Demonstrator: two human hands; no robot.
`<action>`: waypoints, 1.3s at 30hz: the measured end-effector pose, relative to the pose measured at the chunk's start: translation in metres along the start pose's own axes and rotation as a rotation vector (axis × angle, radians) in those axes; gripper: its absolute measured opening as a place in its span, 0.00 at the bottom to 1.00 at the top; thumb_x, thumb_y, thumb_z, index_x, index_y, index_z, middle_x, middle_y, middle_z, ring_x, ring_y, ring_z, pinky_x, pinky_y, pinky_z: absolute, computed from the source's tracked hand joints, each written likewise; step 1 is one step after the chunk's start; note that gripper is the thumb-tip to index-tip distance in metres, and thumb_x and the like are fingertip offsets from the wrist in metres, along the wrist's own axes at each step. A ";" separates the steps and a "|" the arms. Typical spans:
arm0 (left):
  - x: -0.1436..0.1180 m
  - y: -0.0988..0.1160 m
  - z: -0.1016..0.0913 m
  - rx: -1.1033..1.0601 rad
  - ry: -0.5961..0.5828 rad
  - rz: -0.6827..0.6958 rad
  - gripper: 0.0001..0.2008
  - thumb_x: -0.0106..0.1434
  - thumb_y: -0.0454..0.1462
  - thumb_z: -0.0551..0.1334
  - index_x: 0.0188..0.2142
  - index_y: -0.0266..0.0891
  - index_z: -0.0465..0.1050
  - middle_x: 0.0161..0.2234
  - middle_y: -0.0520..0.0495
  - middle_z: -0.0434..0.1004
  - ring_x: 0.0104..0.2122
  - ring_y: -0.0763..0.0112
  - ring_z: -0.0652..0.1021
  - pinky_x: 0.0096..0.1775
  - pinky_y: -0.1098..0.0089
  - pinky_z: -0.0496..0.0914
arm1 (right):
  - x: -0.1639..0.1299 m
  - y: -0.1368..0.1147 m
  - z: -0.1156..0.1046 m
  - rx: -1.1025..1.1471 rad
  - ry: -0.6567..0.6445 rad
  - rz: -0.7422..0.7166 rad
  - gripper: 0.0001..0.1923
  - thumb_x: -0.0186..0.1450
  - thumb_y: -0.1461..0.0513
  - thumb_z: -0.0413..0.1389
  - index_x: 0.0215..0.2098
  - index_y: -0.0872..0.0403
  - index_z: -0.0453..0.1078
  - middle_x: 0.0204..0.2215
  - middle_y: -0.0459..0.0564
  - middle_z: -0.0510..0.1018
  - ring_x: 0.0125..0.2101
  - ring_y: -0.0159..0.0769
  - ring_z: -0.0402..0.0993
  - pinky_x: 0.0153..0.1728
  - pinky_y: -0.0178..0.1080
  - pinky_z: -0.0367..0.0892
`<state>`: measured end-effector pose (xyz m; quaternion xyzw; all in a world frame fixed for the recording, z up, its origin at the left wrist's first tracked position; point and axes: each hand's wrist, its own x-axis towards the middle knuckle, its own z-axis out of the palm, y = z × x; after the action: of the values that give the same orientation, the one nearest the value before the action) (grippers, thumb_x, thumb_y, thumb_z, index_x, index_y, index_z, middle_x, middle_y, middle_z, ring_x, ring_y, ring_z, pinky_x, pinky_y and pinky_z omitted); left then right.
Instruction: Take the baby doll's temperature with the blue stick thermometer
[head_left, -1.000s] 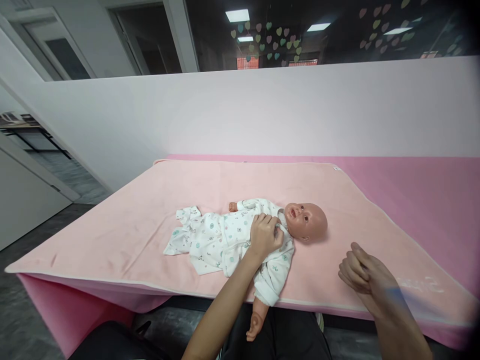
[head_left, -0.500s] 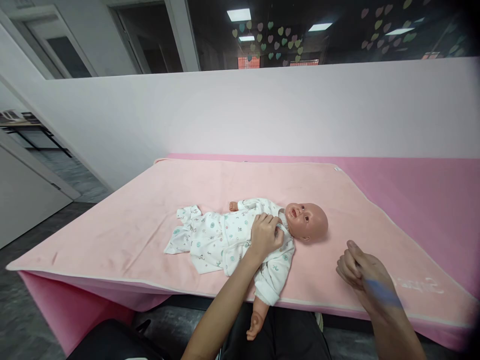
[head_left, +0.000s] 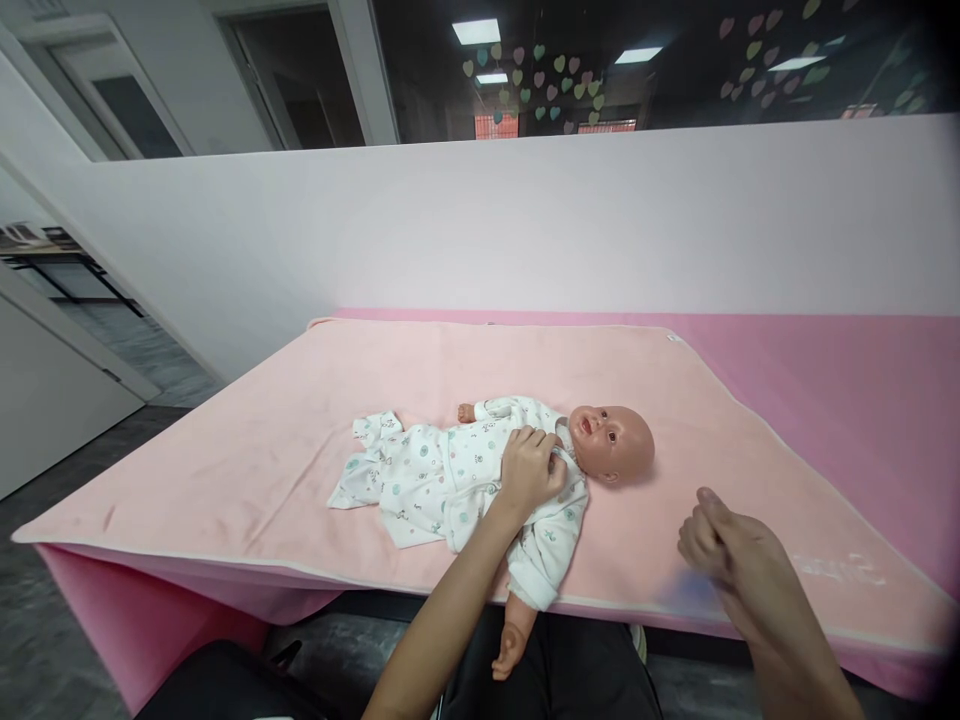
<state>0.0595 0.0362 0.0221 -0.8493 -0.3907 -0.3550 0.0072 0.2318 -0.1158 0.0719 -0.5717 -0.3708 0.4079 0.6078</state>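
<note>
The baby doll (head_left: 525, 470) lay on its back on the pink blanket (head_left: 262, 450). Left hand (head_left: 531, 468) rested on the doll's chest, fingers curled, pinching its printed garment (head_left: 435, 480) near the collar. Right hand (head_left: 731, 560) hovered right of the doll's head — loosely closed, holding nothing visible.

Pink-covered table (head_left: 862, 380) with a paler pink blanket (head_left: 247, 470), a clothed doll (head_left: 495, 470) on it.
</note>
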 end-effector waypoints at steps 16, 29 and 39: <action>0.000 0.001 -0.001 0.023 -0.007 -0.005 0.06 0.53 0.31 0.54 0.30 0.39 0.68 0.28 0.47 0.70 0.33 0.64 0.68 0.37 0.63 0.61 | 0.012 -0.001 -0.009 0.363 -0.138 0.114 0.29 0.64 0.50 0.48 0.14 0.52 0.40 0.09 0.38 0.41 0.11 0.24 0.36 0.11 0.33 0.41; 0.000 0.001 -0.002 0.023 -0.010 -0.007 0.06 0.53 0.31 0.55 0.30 0.39 0.68 0.28 0.47 0.70 0.33 0.65 0.68 0.37 0.63 0.61 | 0.009 0.001 -0.005 0.224 -0.076 0.090 0.28 0.62 0.48 0.51 0.12 0.53 0.49 0.09 0.39 0.47 0.12 0.23 0.43 0.14 0.33 0.43; 0.000 0.000 -0.001 0.011 -0.012 -0.002 0.07 0.53 0.31 0.55 0.31 0.40 0.69 0.29 0.47 0.71 0.34 0.64 0.68 0.37 0.63 0.61 | 0.014 -0.001 -0.013 0.175 -0.130 0.088 0.28 0.61 0.48 0.53 0.11 0.53 0.52 0.09 0.40 0.49 0.13 0.23 0.43 0.14 0.33 0.44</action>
<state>0.0587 0.0357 0.0225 -0.8510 -0.3935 -0.3476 0.0094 0.2495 -0.1085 0.0716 -0.5044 -0.3470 0.5011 0.6116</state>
